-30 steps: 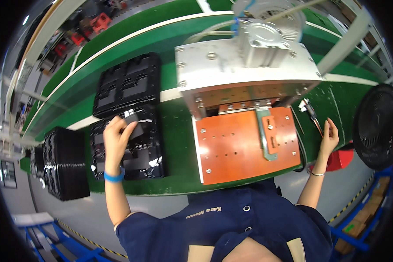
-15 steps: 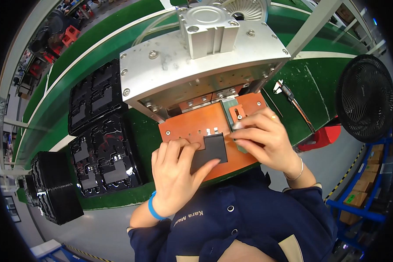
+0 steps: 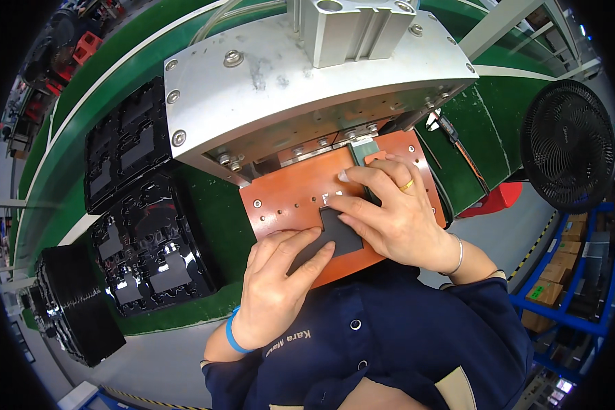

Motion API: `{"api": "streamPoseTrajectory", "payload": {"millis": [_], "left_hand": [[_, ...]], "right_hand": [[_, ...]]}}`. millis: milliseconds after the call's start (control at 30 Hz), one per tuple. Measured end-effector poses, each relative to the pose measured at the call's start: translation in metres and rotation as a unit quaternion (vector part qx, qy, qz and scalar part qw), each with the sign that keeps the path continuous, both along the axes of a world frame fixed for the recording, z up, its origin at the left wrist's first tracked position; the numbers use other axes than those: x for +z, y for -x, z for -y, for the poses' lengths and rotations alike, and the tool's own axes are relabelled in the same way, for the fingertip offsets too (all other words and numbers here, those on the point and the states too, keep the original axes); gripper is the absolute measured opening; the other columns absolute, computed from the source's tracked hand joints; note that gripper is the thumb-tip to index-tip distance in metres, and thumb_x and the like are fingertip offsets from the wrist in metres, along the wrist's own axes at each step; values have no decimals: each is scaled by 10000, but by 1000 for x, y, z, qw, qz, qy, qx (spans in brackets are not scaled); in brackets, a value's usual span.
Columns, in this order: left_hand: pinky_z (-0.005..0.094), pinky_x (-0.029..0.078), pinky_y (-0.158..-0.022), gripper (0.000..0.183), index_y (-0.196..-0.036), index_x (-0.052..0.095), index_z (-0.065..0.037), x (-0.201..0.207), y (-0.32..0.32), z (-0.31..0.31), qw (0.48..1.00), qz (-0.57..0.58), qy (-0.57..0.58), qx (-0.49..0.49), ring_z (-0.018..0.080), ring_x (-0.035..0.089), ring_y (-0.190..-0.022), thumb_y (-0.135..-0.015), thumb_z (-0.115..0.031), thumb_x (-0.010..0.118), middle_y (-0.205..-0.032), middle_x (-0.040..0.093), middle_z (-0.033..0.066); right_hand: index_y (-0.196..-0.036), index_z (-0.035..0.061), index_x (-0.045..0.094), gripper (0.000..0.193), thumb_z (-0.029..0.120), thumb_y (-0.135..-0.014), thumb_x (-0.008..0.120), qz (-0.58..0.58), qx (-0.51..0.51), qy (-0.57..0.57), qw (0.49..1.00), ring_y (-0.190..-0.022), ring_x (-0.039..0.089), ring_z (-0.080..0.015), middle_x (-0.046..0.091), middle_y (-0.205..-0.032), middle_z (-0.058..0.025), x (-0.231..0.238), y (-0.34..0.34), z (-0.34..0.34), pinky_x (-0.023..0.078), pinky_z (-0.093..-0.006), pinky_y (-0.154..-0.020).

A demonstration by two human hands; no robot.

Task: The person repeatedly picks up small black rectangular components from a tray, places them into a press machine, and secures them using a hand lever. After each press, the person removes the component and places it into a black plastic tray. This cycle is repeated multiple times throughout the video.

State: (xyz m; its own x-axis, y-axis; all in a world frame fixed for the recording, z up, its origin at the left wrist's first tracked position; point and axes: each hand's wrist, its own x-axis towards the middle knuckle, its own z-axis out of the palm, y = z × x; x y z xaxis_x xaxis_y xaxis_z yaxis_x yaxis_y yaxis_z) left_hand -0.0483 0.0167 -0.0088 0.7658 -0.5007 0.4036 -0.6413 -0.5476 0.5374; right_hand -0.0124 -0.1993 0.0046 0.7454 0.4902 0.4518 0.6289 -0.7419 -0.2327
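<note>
Head view: left hand [image 3: 277, 290] flat, fingers together, pressing the dark grey pad [image 3: 331, 239]; right hand [image 3: 389, 212] fingertips pinning its far edge onto the orange plate [image 3: 287, 195].

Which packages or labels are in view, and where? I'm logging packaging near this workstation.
Cardboard boxes: brown, rectangular, stacked on the blue rack at far right.
Green label: small rectangle on a brown box, lower on that rack.
Black moulded trays: glossy, compartmented, left of the orange plate.
</note>
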Motion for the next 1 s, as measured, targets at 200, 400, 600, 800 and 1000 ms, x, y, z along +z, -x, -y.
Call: {"api": "streamPoseTrajectory", "payload": {"millis": [200,400,600,800,1000], "left_hand": [[390,497,-867,413,-1043,724,-65,2,-1,0,1000,-5,3,-9,281,570,-970,-637,-17,664,-1126,612,134],[412,492,-896,449,-1065,717,-68,4,-1,0,1000,-17,-7,-16,309,541,-970,-628,20,662,-1128,592,141],[412,478,-914,480,-1071,713,-63,6,-3,2,1000,-26,-6,-10,316,530,-969,-606,50,669,-1121,586,138],[427,473,-919,440,-1075,709,-58,9,-24,11,1000,-16,-1,-1,306,538,-960,-648,48,720,-1104,593,128],[438,470,-914,407,-1073,715,-60,9,-43,19,1000,-6,-1,20,296,544,-959,-676,5,772,-1082,601,117]], "right_hand": [[-994,65,628,245,66,-760,703,-45,43,-93,994,-985,554,-263,638,-1019,-34,-3,1,11,429,-433,-898],[-1024,49,618,261,11,-770,664,-32,24,-47,998,-1014,559,-276,647,-1078,-62,-3,-1,8,422,-432,-908],[-1046,54,639,292,-9,-762,665,28,-27,-105,994,-1018,562,-290,637,-1175,-79,-4,0,20,422,-403,-905],[-1033,60,668,326,16,-716,730,-45,-19,-131,990,-999,563,-281,620,-1218,-85,4,6,36,436,-367,-886],[-1066,71,684,363,115,-713,758,-116,10,-130,985,-1045,536,-283,587,-1256,-109,2,6,36,438,-382,-891]]}}
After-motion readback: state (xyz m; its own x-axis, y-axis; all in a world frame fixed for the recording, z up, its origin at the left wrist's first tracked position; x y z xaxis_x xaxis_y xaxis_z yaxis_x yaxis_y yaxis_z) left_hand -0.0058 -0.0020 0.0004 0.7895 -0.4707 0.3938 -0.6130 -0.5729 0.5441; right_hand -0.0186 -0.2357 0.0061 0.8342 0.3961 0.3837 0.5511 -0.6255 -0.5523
